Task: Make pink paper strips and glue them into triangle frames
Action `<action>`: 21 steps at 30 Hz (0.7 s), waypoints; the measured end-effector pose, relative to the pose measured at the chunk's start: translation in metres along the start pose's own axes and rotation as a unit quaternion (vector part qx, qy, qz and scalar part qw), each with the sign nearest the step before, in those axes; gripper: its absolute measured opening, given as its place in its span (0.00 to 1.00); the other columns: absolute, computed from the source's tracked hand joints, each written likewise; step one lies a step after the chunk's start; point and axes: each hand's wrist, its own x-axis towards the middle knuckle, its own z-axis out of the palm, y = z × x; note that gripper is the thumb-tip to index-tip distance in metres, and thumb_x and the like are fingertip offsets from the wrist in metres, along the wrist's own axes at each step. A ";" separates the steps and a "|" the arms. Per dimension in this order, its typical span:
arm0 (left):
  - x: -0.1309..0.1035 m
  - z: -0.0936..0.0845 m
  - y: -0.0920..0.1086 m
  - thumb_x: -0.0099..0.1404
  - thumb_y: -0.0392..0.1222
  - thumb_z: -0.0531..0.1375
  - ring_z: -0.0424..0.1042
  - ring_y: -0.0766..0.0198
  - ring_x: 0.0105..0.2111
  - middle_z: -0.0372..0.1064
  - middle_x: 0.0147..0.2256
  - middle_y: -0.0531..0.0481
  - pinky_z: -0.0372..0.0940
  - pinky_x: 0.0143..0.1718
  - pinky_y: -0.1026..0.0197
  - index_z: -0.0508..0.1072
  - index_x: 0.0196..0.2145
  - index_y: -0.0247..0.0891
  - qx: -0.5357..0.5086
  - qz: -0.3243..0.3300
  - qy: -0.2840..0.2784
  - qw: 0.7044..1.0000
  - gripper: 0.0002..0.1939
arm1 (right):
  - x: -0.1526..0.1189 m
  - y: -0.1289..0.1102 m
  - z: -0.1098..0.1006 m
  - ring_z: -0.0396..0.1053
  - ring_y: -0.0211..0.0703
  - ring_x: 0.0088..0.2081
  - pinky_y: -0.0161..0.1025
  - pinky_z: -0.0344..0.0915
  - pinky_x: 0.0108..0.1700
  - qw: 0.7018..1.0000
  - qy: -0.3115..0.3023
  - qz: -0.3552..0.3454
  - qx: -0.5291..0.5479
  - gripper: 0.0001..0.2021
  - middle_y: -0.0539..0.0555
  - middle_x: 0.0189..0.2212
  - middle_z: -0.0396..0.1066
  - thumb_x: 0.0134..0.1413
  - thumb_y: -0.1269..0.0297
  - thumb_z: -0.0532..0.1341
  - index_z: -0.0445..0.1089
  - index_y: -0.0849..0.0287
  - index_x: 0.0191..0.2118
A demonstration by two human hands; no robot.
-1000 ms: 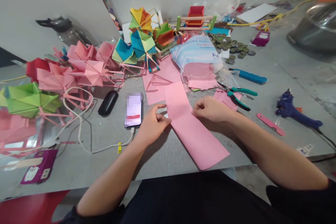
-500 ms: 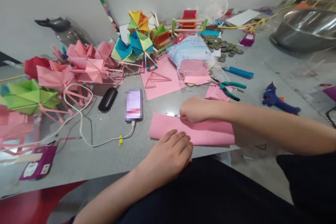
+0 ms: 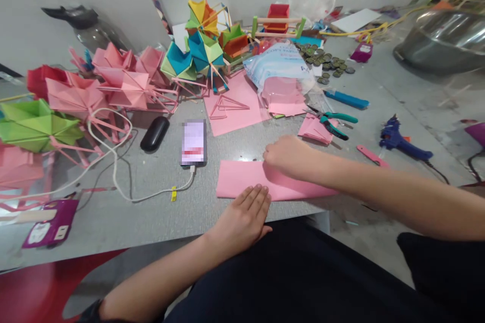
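On the table by its near edge lies a folded pink sheet of paper, long and flat. My left hand rests on its near edge with fingers stretched out and laid flat. Curled into a fist, my right hand presses on the far edge of the paper; nothing shows in its fingers, and their undersides are hidden. The right forearm crosses over the paper's right end. Just beyond the right hand are small pink paper pieces with green-handled pliers lying over them.
Folded paper models crowd the left and back. A phone on a white cable lies left of the paper, near a black case. Rightward are a blue glue gun, a blue cutter, coins and a metal bowl.
The pink paper's near edge now lies flatter. My left hand's fingers have straightened along that edge. The right hand stays curled at the far edge, and the view has shifted slightly.
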 end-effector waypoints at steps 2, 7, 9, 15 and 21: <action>0.000 0.002 0.000 0.79 0.54 0.54 0.70 0.43 0.66 0.71 0.63 0.27 0.59 0.70 0.45 0.70 0.64 0.22 0.001 -0.003 0.005 1.000 0.31 | -0.022 -0.019 0.013 0.72 0.48 0.33 0.43 0.52 0.35 0.993 0.121 0.014 -0.006 0.12 0.63 0.34 0.79 0.61 0.80 0.58 0.79 0.64 0.38; -0.001 0.005 0.000 0.78 0.52 0.56 0.71 0.42 0.65 0.73 0.62 0.27 0.59 0.70 0.46 0.73 0.61 0.21 -0.011 -0.003 0.020 1.000 0.29 | -0.068 -0.076 0.066 0.67 0.48 0.34 0.46 0.55 0.37 0.956 0.294 0.006 -0.008 0.12 0.58 0.31 0.74 0.71 0.70 0.57 0.80 0.65 0.45; -0.001 0.007 0.001 0.78 0.52 0.56 0.71 0.41 0.65 0.72 0.63 0.25 0.60 0.70 0.45 0.71 0.63 0.18 -0.026 -0.005 0.016 1.000 0.31 | -0.075 -0.089 0.084 0.66 0.47 0.33 0.46 0.55 0.37 0.952 0.305 0.027 -0.011 0.14 0.57 0.31 0.74 0.72 0.68 0.58 0.80 0.67 0.51; -0.003 0.007 0.003 0.78 0.53 0.56 0.67 0.38 0.68 0.65 0.67 0.23 0.62 0.69 0.42 0.65 0.67 0.18 -0.047 -0.017 -0.011 0.999 0.34 | -0.079 -0.096 0.102 0.66 0.46 0.31 0.45 0.54 0.37 0.943 0.326 0.061 -0.013 0.17 0.56 0.29 0.74 0.74 0.64 0.59 0.79 0.72 0.53; -0.027 0.002 0.003 0.77 0.44 0.58 0.69 0.40 0.67 0.69 0.65 0.26 0.65 0.67 0.41 0.64 0.69 0.22 -0.033 -0.080 0.027 0.996 0.30 | -0.098 -0.092 0.109 0.68 0.45 0.32 0.46 0.57 0.38 0.946 0.313 0.083 -0.023 0.20 0.57 0.32 0.79 0.73 0.58 0.61 0.79 0.71 0.54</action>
